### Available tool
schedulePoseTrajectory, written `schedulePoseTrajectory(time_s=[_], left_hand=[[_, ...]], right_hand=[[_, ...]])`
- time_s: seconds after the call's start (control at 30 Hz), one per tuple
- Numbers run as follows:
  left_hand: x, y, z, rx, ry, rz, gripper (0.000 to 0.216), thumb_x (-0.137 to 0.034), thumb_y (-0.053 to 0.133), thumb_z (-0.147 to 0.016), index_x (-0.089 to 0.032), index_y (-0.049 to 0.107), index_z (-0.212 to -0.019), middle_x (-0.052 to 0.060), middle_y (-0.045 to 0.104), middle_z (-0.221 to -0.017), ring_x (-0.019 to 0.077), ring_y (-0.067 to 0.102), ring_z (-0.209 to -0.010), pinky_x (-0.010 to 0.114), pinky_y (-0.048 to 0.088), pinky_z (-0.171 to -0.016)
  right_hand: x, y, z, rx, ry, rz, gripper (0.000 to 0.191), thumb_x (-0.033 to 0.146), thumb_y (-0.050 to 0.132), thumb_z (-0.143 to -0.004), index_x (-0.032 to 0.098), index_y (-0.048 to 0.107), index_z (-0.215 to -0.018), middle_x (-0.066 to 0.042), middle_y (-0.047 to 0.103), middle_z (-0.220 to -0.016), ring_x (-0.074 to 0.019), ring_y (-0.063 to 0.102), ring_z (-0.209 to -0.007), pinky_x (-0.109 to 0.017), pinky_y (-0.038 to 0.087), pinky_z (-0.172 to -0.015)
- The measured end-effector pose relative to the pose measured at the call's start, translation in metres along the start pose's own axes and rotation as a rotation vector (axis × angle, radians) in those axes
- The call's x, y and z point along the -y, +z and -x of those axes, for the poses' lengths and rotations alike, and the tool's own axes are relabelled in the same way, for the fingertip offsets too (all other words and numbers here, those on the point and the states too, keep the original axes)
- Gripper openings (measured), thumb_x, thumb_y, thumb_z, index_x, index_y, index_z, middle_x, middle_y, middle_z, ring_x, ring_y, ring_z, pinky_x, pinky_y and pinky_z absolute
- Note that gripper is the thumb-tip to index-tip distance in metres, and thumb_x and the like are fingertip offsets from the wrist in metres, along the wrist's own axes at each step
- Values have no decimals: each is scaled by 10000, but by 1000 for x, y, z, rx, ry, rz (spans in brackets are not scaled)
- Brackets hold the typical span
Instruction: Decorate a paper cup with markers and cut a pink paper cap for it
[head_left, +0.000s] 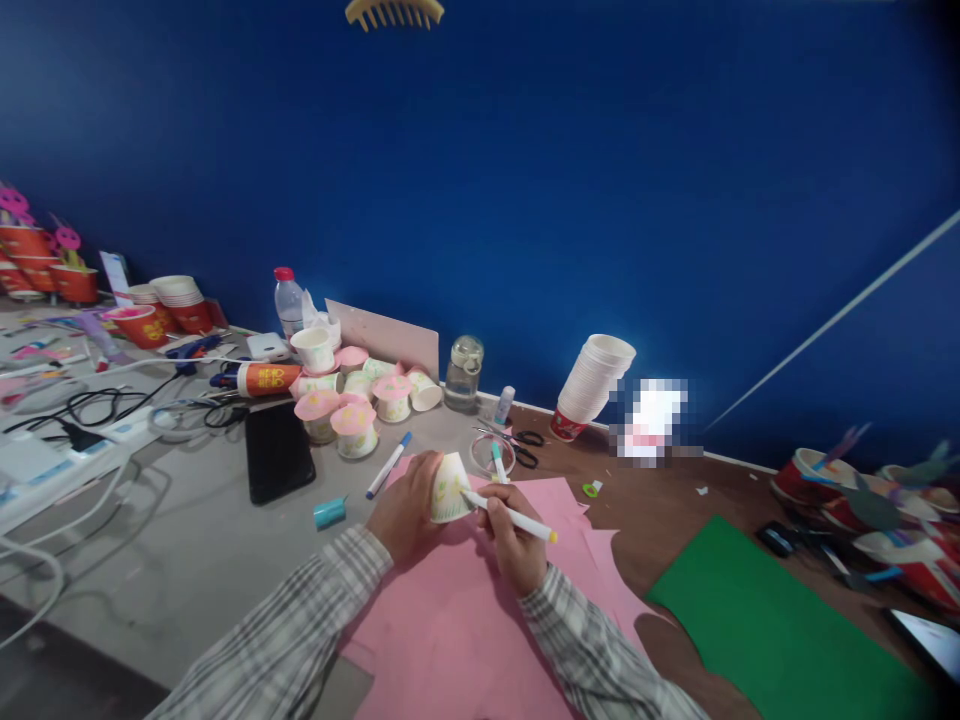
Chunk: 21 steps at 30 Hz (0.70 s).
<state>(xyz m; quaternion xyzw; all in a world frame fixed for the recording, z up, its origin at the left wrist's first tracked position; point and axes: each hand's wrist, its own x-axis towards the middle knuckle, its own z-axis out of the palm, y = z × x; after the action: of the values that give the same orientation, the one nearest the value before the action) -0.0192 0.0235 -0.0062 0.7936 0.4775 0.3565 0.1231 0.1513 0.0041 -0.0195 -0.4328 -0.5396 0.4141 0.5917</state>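
In the middle of the head view, my left hand [411, 507] is wrapped around a white paper cup [451, 488], which lies tilted and has yellow and green marks on its side. A white marker with a yellow end [525, 522] is gripped in my right hand [513, 540], its tip at the cup's wall. Pink paper [465, 620] is spread beneath both hands. A blue-capped marker [389, 466] rests just left of my left hand. Beyond the cup, another marker with a teal cap [498, 461] lies by a roll of clear tape [480, 458].
Several decorated cups with pink paper tops [355, 428] stand at the back left, near a black phone [278, 453]. Scissors [525, 445], a glass jar [464, 375] and a tall cup stack [592, 385] are along the wall. Green paper [772, 620] lies at the right.
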Motion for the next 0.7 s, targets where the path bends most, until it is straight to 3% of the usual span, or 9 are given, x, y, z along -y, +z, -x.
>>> schedulePoseTrajectory(time_s=[0.7], left_hand=[[-3, -1, 0, 4, -29, 7, 688, -359, 636, -635, -238, 275, -1208, 120, 485, -1119, 301, 503, -1017, 473, 444, -836]], right_hand=[[11, 3, 2, 39, -97, 83, 174, 285, 504, -750, 180, 643, -753, 42, 554, -452, -105, 455, -305, -191, 380, -316]])
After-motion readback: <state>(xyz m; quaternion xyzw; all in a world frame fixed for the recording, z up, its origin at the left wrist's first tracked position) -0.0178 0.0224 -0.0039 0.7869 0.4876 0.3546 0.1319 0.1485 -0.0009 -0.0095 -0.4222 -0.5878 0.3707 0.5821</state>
